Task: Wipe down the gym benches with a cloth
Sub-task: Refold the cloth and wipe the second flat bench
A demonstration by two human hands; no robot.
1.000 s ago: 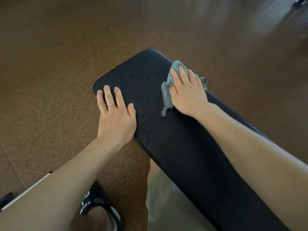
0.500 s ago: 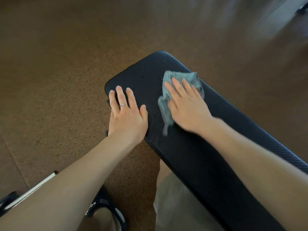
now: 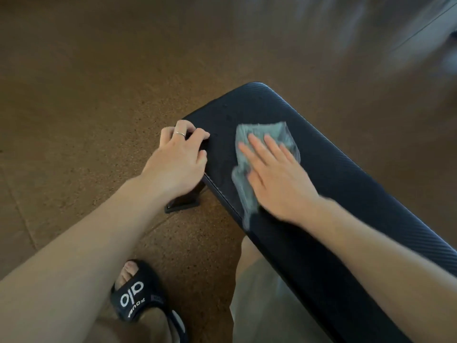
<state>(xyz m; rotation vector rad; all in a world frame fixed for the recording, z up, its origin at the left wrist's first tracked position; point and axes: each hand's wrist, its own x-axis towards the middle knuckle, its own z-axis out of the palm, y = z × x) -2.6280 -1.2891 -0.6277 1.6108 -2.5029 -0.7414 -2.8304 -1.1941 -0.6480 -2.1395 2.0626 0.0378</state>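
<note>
The grey-green cloth [image 3: 265, 154] lies flat near the far end of the black padded bench [image 3: 346, 184], a little toward its left edge, pressed down by the right hand [image 3: 277, 174] with straight, spread fingers laid on top rather than curled round it. A second ago the cloth sat bunched toward the bench's right edge; it has since swept leftward across the pad and spread wider, with a tail now trailing toward the near side, which suggests a crosswise wiping stroke is in progress over this end. The left hand [image 3: 178, 157] has changed too: it lay flat on the pad's left edge before, and now its fingers curl over that edge near the far-left corner, gripping the bench, probably to steady it. A few small droplets or specks still show beyond the cloth, so the far end looks not yet finished. The bench's long axis runs from the near right to the far left, its rounded far end pointing up and left. Beneath it a dark frame foot [image 3: 183, 204] rests on the brown speckled floor [image 3: 86, 95], and a black sandal [image 3: 138, 300] shows at the near left.
</note>
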